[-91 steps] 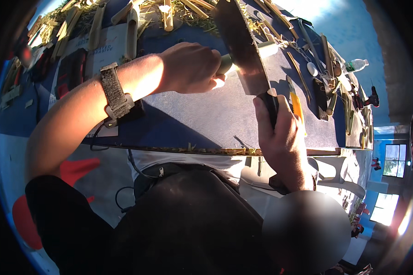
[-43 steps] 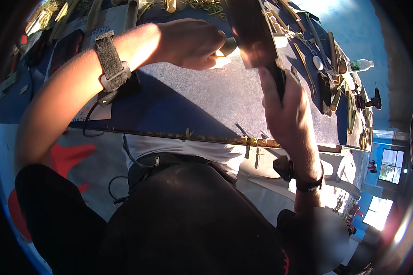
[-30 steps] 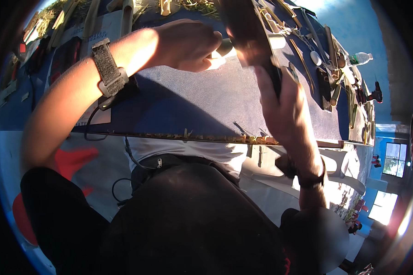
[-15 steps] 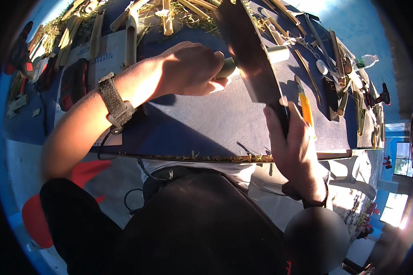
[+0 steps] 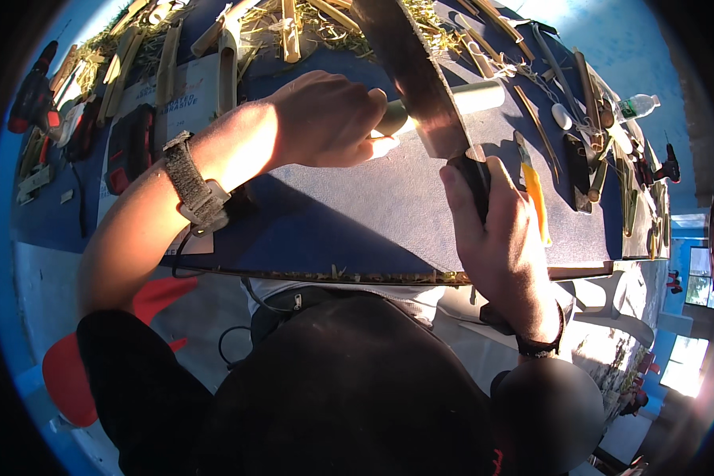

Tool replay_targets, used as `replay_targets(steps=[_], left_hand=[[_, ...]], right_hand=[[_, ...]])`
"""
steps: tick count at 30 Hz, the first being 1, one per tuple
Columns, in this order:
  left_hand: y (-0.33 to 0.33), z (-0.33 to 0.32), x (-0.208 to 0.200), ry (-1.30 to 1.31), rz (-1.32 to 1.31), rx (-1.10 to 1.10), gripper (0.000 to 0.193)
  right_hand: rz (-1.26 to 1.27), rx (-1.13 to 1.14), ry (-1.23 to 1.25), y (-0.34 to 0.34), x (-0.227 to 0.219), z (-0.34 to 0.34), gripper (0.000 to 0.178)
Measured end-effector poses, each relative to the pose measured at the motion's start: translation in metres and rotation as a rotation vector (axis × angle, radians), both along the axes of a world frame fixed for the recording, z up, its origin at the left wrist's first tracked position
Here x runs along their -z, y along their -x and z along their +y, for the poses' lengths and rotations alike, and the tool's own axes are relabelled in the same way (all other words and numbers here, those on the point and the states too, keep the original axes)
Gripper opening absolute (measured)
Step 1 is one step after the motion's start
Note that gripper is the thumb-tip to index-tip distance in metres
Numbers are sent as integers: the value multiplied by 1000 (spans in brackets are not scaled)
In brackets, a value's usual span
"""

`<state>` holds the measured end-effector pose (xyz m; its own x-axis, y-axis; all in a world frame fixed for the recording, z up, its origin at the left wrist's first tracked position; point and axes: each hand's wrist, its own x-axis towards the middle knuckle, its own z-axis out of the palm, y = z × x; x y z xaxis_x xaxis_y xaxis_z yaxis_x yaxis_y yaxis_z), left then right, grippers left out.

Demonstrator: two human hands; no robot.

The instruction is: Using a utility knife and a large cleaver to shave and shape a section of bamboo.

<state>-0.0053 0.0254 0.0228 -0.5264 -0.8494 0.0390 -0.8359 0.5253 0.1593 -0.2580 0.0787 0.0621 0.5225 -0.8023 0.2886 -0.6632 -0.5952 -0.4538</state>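
Note:
My left hand is closed around one end of a pale green bamboo tube, which lies crosswise above the table. A broad-bladed knife with a black handle is gripped in my right hand. Its long dark blade points away from me and crosses over the middle of the tube, hiding part of it. The far end of the blade runs out of the picture. Just right of my right hand lies a yellow-handled cutter on the table.
Split bamboo pieces and shavings cover the table's far side. Cordless drills stand at far left and right. A black-and-red tool sits left of my left forearm; a plastic bottle lies at right.
My right hand has moved slightly up and left, and the knife's blade has slid away from me across the tube. My left hand stays closed on the tube in nearly the same place.

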Motion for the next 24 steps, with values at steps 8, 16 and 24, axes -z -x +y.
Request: replay_targets(steps=[8, 16, 24], left_hand=[[-16, 16, 8, 230, 131, 91, 32], [-21, 18, 6, 125, 122, 41, 37], [-32, 26, 5, 145, 137, 36, 44]], right_hand=[[-2, 55, -213, -1, -3, 14, 26], [-133, 191, -409, 17, 2, 25, 19], [-350, 327, -598, 24, 1, 21, 17]])
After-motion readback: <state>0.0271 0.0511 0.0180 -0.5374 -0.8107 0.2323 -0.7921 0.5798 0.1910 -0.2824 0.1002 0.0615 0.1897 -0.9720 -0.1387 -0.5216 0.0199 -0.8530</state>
